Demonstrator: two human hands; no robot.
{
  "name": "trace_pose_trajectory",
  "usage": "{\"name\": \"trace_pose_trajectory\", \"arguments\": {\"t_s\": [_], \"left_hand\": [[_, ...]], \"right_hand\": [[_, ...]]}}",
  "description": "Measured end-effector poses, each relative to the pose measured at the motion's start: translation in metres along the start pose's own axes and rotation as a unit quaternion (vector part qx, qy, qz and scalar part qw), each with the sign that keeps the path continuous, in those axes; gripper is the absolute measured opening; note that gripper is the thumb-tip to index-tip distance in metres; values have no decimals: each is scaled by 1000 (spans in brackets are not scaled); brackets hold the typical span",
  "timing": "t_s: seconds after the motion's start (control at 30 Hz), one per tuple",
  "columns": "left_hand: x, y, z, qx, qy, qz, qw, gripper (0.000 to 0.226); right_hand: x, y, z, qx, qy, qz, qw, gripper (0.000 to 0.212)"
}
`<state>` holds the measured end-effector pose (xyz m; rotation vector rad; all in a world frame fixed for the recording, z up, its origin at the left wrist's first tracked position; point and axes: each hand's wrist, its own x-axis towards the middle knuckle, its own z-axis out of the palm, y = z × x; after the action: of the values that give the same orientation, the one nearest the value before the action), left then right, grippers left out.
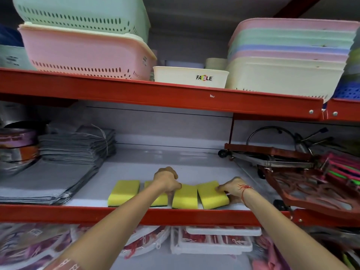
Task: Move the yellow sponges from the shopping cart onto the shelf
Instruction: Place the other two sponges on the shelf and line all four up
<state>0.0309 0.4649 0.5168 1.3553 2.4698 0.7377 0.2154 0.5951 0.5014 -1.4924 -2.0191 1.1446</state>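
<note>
Several yellow sponges with dark green undersides lie in a row near the front edge of the white shelf (175,160). The leftmost sponge (123,192) lies free. My left hand (166,180) covers the second sponge (160,200), its curled fingers pointing down into the gap against the third sponge (185,196). My right hand (233,189) holds the rightmost sponge (211,194) at its right end, fingers on top and thumb at the side. The shopping cart is out of view.
Folded grey cloths (74,147) are stacked at the shelf's left. A red-brown folding rack (303,182) and metal ware crowd the right. The red shelf beam (155,94) overhead carries plastic baskets (85,53). Packaged goods lie on the shelf below.
</note>
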Motion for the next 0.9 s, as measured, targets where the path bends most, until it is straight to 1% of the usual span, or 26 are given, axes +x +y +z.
{"name": "trace_pose_trajectory", "arguments": {"t_s": [0.07, 0.13, 0.17, 0.2, 0.23, 0.27, 0.3, 0.33, 0.4, 0.47, 0.53, 0.6, 0.77, 0.9], "left_hand": [[2, -3, -2, 7, 15, 16, 1000, 45], [1, -11, -6, -15, 35, 40, 998, 41], [1, -17, -8, -23, 45, 54, 997, 39], [-1, -25, -11, -23, 58, 68, 996, 39], [-2, -33, -14, -12, 72, 82, 994, 40], [-3, -42, -15, 5, 88, 97, 991, 43], [-5, -53, -17, 25, 103, 109, 988, 47], [-6, -62, -17, 42, 113, 117, 986, 53], [-11, -84, -18, 89, 117, 127, 981, 61], [-15, -105, -19, 136, 108, 126, 977, 62], [-18, -123, -20, 170, 91, 121, 974, 61], [-20, -134, -21, 186, 65, 116, 974, 61], [-22, -143, -21, 177, -19, 84, 980, 59], [-21, -143, -22, 178, -43, 77, 980, 57]], "right_hand": [[-8, -5, 3, -69, 8, -14, 998, 30], [-16, -12, 7, -145, 37, -40, 988, 29], [-17, -16, 11, -161, 52, -53, 984, 28], [-21, -22, 18, -158, 46, -73, 984, 22], [-23, -27, 26, -152, 41, -103, 982, 28], [-23, -35, 35, -179, 36, -150, 972, 47], [-25, -44, 47, -223, 29, -202, 953, 62], [-24, -49, 59, -258, 23, -250, 933, 70], [-24, -61, 87, -301, 11, -304, 904, 75], [-25, -66, 112, -332, 10, -336, 881, 76], [-28, -70, 134, -355, -4, -337, 872, 76], [-32, -75, 149, -369, -34, -329, 869, 73], [-37, -77, 167, -368, -93, -299, 875, 59], [-39, -79, 171, -371, -115, -285, 876, 55]]}}
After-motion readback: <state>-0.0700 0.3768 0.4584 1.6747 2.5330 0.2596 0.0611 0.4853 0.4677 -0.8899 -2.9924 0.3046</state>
